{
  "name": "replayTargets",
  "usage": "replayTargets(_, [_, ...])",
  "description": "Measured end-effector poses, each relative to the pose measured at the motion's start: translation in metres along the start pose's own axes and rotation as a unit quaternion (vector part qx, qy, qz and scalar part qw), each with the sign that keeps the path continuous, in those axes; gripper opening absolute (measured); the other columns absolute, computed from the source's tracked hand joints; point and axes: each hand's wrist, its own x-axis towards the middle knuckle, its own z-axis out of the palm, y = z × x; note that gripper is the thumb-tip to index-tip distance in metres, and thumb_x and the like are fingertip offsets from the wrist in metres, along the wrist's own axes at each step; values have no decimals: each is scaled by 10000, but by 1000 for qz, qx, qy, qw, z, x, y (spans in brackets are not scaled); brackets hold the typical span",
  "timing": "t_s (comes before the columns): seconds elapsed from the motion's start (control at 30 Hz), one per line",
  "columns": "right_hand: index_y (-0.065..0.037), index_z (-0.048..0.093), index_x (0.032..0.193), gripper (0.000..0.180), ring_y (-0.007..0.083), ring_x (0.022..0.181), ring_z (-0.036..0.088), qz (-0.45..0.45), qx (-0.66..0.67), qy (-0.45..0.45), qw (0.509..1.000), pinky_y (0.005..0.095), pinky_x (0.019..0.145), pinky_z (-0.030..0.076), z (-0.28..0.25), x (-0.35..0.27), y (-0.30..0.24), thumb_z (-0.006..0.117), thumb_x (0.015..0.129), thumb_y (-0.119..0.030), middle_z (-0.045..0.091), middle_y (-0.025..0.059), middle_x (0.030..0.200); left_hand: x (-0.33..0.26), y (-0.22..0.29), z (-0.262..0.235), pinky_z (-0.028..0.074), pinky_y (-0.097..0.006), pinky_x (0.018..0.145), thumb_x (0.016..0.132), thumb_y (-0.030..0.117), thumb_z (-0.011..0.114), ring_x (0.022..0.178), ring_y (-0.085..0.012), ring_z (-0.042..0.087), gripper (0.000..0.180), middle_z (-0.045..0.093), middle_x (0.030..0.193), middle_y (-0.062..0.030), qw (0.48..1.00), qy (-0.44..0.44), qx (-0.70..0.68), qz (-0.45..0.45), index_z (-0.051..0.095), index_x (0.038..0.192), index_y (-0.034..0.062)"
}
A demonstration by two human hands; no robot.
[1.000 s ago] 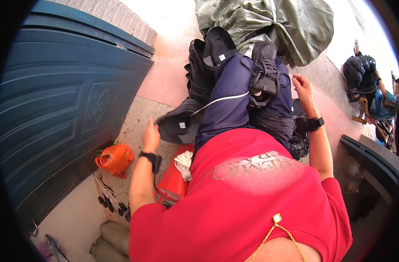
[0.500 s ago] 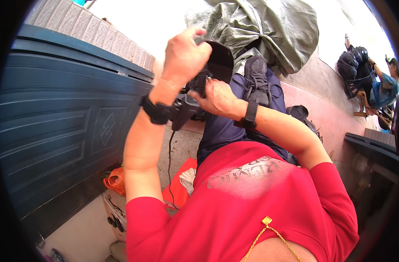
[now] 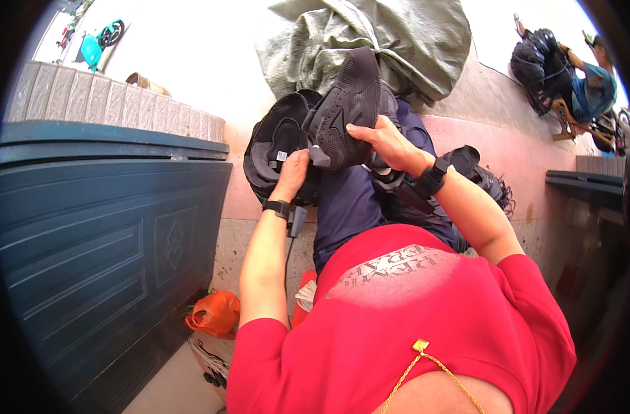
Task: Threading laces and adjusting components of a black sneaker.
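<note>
Shoe [image 3: 346,114] is hanging over my legs [image 3: 346,207], my right hand [image 3: 395,146] gripping its right side; my left hand [image 3: 293,174] is reaching its near end, whether gripping I can't tell. It's seemingly unfinished; left stack [image 3: 261,153] and right pile [image 3: 491,183] are showing no clear progress.

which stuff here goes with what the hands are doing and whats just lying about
With the work, it seems:
- dark shoe upper, in the grip of the right hand
- left hand, at or near its lower end
- dark shoe pieces beside the left hand

Apparently just lying about:
- orange bag by the blue door
- turquoise scooter, outside
</note>
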Motion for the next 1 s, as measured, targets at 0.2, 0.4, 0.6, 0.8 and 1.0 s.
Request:
replayTargets(0.2, [9,551,1027,255,145,815,591,54,184,23,981,288,717,489,-42,-8,27,550,831,-154,606,64,949,-17,101,-55,352,-288,475,829,317,553,505,-90,414,395,470,513,-41,975,-69,210,-18,537,612,-13])
replayTargets(0.4, [20,473,1127,317,221,980,552,22,367,84,926,349,901,417,-97,-22,61,472,869,-164,557,126,1095,-32,171,-12,399,-250,576,744,99,635,604,-127,436,237,484,751,-60,979,51,164,112,546,943,7])
replayTargets(0.6, [4,487,1118,327,244,968,558,26,472,144,869,371,899,415,-109,-12,80,471,866,-204,567,130,1083,-72,177,56,430,-260,600,718,71,638,624,-138,503,350,559,862,-76,959,-176,188,120,521,1043,17])
replayTargets(0.8, [-9,532,1036,251,221,871,582,-12,389,111,914,366,812,463,-99,-16,75,492,859,-182,593,104,983,-41,151,25,446,-361,738,685,128,671,820,-301,553,406,521,990,-183,888,-186,407,104,472,1018,5])
replayTargets(1.0, [-8,490,1074,295,200,855,583,-15,392,140,909,355,793,481,-79,-14,79,516,861,-211,584,89,970,-47,169,47,454,-321,672,656,132,706,798,-238,550,381,525,895,-112,932,-177,313,52,514,964,15])
